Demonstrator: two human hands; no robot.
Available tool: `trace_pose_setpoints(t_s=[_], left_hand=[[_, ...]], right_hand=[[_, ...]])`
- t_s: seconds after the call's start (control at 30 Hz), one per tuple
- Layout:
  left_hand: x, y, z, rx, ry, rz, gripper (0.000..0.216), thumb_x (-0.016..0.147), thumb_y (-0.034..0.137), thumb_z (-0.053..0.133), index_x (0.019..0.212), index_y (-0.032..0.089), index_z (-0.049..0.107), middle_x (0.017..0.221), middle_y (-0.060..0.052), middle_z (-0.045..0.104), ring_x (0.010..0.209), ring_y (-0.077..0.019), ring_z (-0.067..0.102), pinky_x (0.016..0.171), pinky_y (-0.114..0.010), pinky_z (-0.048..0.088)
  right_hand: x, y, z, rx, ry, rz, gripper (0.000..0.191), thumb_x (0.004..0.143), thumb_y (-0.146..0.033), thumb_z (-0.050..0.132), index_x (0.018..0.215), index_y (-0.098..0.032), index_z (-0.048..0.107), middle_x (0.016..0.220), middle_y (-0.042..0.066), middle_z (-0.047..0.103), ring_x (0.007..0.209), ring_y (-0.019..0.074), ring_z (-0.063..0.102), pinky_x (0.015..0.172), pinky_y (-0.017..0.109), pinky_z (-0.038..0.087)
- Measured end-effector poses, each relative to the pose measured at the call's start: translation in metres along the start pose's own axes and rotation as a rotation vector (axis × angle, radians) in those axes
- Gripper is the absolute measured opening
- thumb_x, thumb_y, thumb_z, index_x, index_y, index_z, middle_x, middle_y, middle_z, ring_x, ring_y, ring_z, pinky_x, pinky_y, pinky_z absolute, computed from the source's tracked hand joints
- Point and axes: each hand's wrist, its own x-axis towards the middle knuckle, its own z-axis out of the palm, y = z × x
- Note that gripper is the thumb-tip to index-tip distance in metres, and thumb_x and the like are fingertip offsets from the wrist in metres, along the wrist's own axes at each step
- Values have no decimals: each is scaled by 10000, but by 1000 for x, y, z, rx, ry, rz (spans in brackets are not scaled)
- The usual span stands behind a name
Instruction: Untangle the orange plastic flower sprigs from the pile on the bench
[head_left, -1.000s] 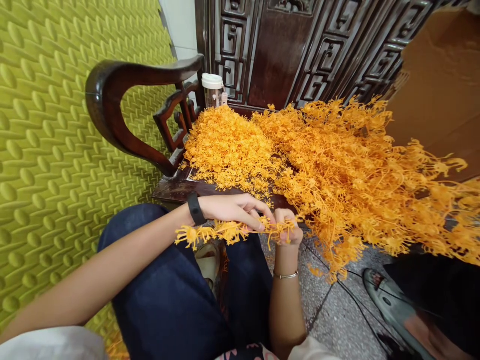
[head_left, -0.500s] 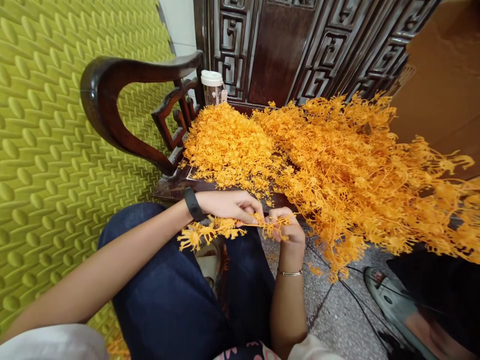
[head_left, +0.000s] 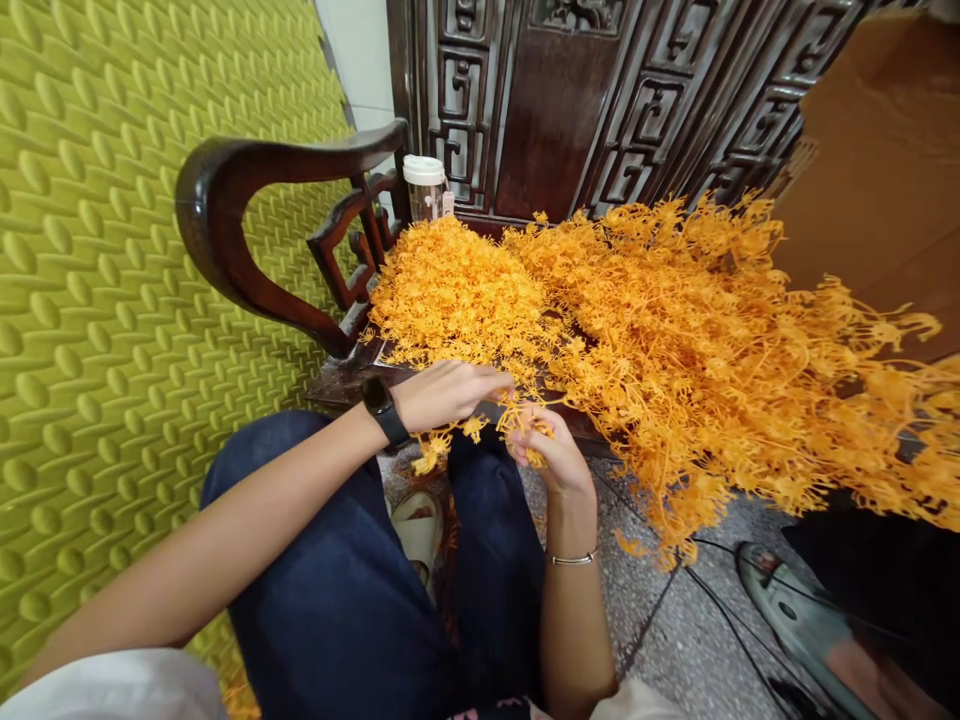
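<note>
My left hand, with a black band on its wrist, is closed over a bunch of small orange plastic flower sprigs that hang below its fingers. My right hand, with a thin bracelet on the wrist, faces palm up just to the right, its fingers curled on a few of the same orange sprigs. Both hands hover over my knees, at the front edge of a dark wooden chair. A heap of short orange pieces lies on the chair's seat.
A large spread of long orange plastic branches covers the right side of the seat and hangs over the floor. A clear jar with a white lid stands at the back. Green padded wall on the left. Another person's shoe at lower right.
Both hands have risen toward the seat's edge. The long sprig held level between them now hangs bunched under my left hand, and my right hand has turned palm up.
</note>
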Motion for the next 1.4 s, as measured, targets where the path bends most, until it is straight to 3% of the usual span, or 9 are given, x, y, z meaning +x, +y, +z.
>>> trace_pose_setpoints(t_s=[0.1, 0.17, 0.27, 0.47, 0.7, 0.83, 1.03, 1.23, 1.4], left_hand=[[-2, -13, -19, 171, 342, -116, 239, 785, 84, 367, 935, 159, 538, 841, -59, 594, 713, -142, 541, 655, -258, 394], [-3, -27, -37, 140, 671, -212, 175, 820, 177, 394, 934, 173, 526, 749, -30, 579, 650, -128, 531, 645, -258, 405], [-6, -40, -53, -3, 873, -257, 185, 836, 246, 399, 966, 191, 518, 607, 8, 512, 543, -107, 492, 566, -231, 398], [5, -30, -42, 40, 782, -218, 157, 800, 228, 450, 903, 176, 557, 598, 15, 504, 574, -119, 501, 590, -250, 395], [40, -20, -32, 13, 756, -170, 177, 817, 228, 433, 935, 182, 556, 600, 22, 503, 564, -125, 485, 603, -264, 383], [53, -18, -23, -23, 711, -155, 181, 819, 241, 439, 942, 185, 560, 590, 23, 499, 555, -123, 481, 589, -257, 375], [60, -18, -16, -51, 677, -159, 182, 814, 241, 450, 940, 187, 570, 606, 18, 517, 584, -128, 502, 606, -262, 380], [57, -34, -19, -92, 952, -306, 168, 821, 233, 430, 926, 186, 553, 580, 19, 491, 535, -116, 474, 557, -252, 366], [50, -51, -26, -143, 1227, -423, 158, 820, 263, 420, 913, 195, 528, 585, 19, 475, 520, -111, 464, 517, -235, 352]], right_hand=[[-4, -2, 10, -31, -94, -11, 263, 643, -129, 609, 538, -160, 369, 457, -51, 453, 381, 48, 405, 382, 169, 280], [-8, -5, 18, -37, -115, 6, 281, 649, -137, 613, 537, -160, 357, 464, -47, 455, 387, 48, 409, 380, 165, 280], [-10, -8, 26, 47, -83, -4, 239, 656, -147, 607, 601, -168, 376, 488, -61, 440, 385, 42, 395, 371, 157, 277], [-5, -7, 27, 85, -80, 25, 256, 681, -142, 535, 934, -165, 507, 477, -63, 459, 370, 48, 362, 369, 161, 248], [3, -9, 28, 306, 45, -32, 93, 687, -207, 463, 691, -155, 540, 482, -53, 370, 379, 39, 320, 377, 174, 234], [5, -11, 27, 349, 97, -13, 175, 756, -308, 449, 642, -176, 459, 482, -64, 312, 364, 39, 269, 356, 171, 225], [6, -9, 24, 291, 141, -11, 219, 744, -333, 539, 654, -179, 412, 577, -50, 440, 366, 14, 285, 340, 148, 241], [13, -5, 23, 438, 180, 79, 155, 670, -217, 598, 790, -182, 508, 649, -44, 498, 392, 11, 313, 332, 130, 294], [34, -5, 20, 590, 276, 93, 160, 733, -293, 565, 689, -186, 456, 596, -41, 455, 427, 37, 357, 357, 146, 337]])
